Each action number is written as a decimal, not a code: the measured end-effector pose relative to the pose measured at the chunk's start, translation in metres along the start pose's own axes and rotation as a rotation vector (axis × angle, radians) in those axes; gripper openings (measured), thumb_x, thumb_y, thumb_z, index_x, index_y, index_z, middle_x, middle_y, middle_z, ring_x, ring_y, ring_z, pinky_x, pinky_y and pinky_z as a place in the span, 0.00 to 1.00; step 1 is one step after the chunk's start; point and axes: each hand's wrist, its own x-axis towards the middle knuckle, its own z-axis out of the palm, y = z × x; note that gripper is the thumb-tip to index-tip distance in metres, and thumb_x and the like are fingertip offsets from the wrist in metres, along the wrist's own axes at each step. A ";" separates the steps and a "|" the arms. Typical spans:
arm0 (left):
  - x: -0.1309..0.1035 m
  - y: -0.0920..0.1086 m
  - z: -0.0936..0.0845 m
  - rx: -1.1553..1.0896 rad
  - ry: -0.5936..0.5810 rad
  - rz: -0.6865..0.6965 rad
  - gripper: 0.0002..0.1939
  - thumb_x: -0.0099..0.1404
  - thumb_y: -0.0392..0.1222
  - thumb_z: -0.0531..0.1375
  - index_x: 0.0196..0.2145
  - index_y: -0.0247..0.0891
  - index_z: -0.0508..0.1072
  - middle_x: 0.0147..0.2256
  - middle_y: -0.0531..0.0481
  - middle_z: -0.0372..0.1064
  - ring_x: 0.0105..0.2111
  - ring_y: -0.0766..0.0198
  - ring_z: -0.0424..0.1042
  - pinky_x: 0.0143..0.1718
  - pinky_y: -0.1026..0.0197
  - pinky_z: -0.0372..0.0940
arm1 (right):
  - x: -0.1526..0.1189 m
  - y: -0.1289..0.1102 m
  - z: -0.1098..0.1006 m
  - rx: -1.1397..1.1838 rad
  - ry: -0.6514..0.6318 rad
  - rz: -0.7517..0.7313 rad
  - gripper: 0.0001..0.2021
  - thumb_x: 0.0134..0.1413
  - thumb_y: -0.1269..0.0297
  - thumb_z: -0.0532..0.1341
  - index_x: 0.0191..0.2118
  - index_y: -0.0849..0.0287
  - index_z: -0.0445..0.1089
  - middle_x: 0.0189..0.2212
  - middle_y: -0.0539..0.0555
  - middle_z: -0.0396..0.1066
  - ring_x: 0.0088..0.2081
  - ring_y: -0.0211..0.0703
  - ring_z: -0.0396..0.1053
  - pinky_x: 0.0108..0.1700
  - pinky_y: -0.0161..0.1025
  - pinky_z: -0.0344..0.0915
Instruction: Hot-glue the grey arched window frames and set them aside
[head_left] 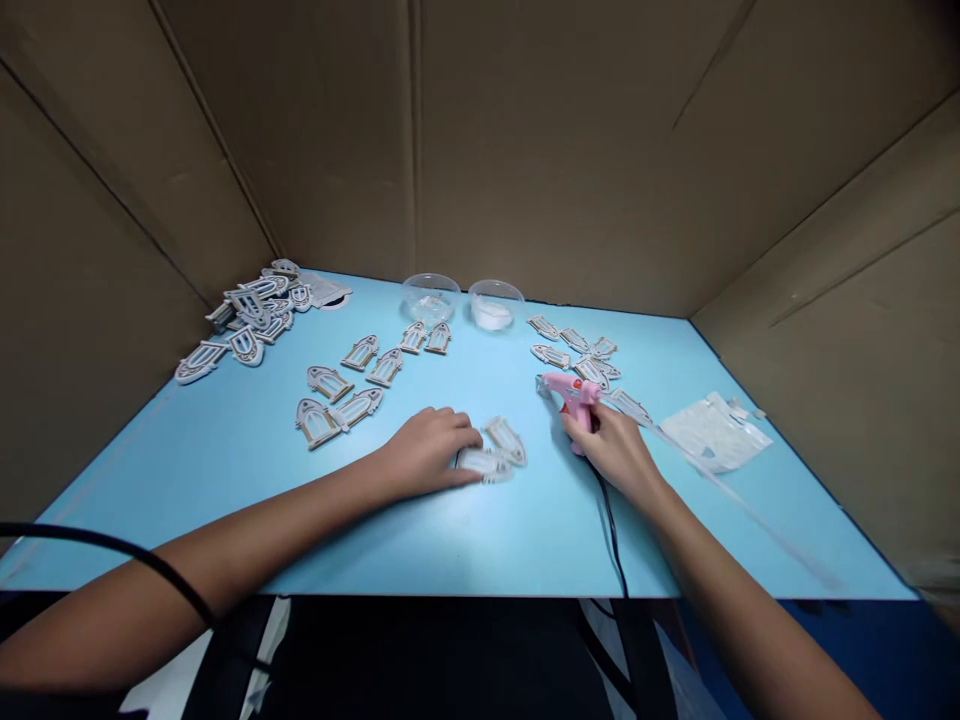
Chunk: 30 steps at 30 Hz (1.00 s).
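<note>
- Tabletop (360, 540), pale blue: bounded along its far, left and right edges by cardboard walls (555, 150).
- Left hand (431, 450): placed near the middle of the near edge; an arched window-shaped piece (484, 463) is gripped by its end between thumb and fingers. Fine detail is lost to blur.
- Second arched piece (506, 440): laid just beyond the gripped one, its lower end close by; whether the two are touching cannot be told.
- Right hand (619, 450): positioned right of centre; the handle of a pink glue gun (577, 391) is enclosed by the curled fingers, the nozzle being directed toward the left edge.
- Clear glue stick (750, 512): extended from the rear of the gun toward the near right corner.
- Black cord (611, 525): run from the base of the handle over the near edge.
- Left-hand group of arched pieces (385, 368): seven, spread between the left hand and the far edge, some touching.
- Right-hand group of arched pieces (551, 355): scattered beyond the gun, partly overlapping.
- Pile of arched pieces (251, 308): heaped at the far left corner.
- Two clear bowls (431, 282): set side by side near the far edge; white material is held in the right one.
- Clear plastic bag (716, 435): laid flat near the right edge.
</note>
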 end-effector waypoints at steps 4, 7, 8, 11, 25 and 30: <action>0.004 -0.013 0.000 0.049 0.134 -0.219 0.18 0.72 0.51 0.57 0.48 0.34 0.73 0.46 0.36 0.72 0.47 0.42 0.71 0.46 0.46 0.65 | -0.007 -0.004 -0.001 0.131 0.071 0.024 0.19 0.59 0.46 0.56 0.32 0.58 0.71 0.26 0.56 0.73 0.27 0.49 0.73 0.30 0.42 0.67; -0.006 -0.018 -0.009 0.047 0.141 -0.261 0.19 0.68 0.50 0.59 0.51 0.35 0.71 0.46 0.38 0.73 0.46 0.43 0.73 0.44 0.49 0.66 | -0.013 -0.018 0.004 0.346 0.023 0.039 0.20 0.55 0.45 0.59 0.31 0.59 0.73 0.25 0.55 0.72 0.25 0.45 0.69 0.27 0.40 0.67; -0.011 -0.017 -0.013 0.043 0.133 -0.280 0.22 0.67 0.50 0.60 0.54 0.35 0.69 0.45 0.38 0.74 0.44 0.44 0.74 0.42 0.50 0.67 | -0.012 -0.024 0.006 0.421 -0.006 0.045 0.20 0.53 0.45 0.61 0.32 0.60 0.74 0.26 0.55 0.73 0.25 0.43 0.68 0.26 0.40 0.67; -0.023 -0.013 -0.023 0.006 0.043 -0.361 0.34 0.65 0.55 0.61 0.62 0.34 0.61 0.42 0.38 0.75 0.40 0.44 0.76 0.36 0.53 0.66 | -0.001 -0.038 0.015 0.562 -0.077 0.066 0.16 0.48 0.50 0.65 0.34 0.60 0.74 0.30 0.56 0.74 0.26 0.41 0.68 0.28 0.39 0.68; -0.023 -0.052 -0.012 -0.331 -0.016 -0.055 0.48 0.57 0.50 0.74 0.69 0.45 0.57 0.63 0.40 0.62 0.64 0.43 0.61 0.63 0.46 0.60 | 0.014 -0.012 0.024 0.980 -0.412 0.068 0.17 0.52 0.50 0.69 0.39 0.56 0.71 0.37 0.54 0.72 0.18 0.32 0.57 0.20 0.36 0.50; -0.023 -0.055 -0.013 -0.310 0.007 -0.080 0.55 0.52 0.50 0.76 0.70 0.43 0.54 0.65 0.39 0.60 0.66 0.42 0.57 0.65 0.45 0.58 | 0.011 0.001 0.021 1.019 -0.506 0.076 0.17 0.56 0.46 0.67 0.35 0.55 0.69 0.32 0.52 0.72 0.14 0.32 0.57 0.17 0.35 0.46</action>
